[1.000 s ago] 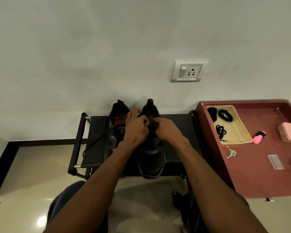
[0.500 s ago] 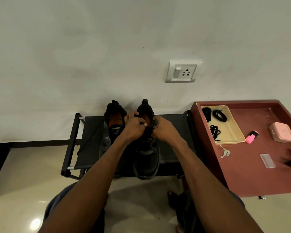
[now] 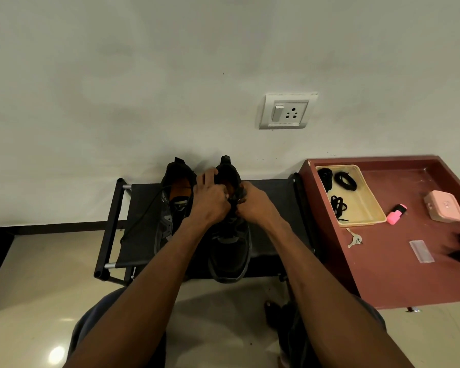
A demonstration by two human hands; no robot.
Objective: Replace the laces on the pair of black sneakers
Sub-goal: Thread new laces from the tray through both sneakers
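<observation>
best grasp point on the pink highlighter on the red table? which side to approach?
Probably pinch the pink highlighter across its middle, coming from above. It lies flat on the red table with its darker cap end angled toward the wall, so both long sides are exposed. The yellow tray and the pink box lie apart from it, leaving room for fingers on either side.
</observation>
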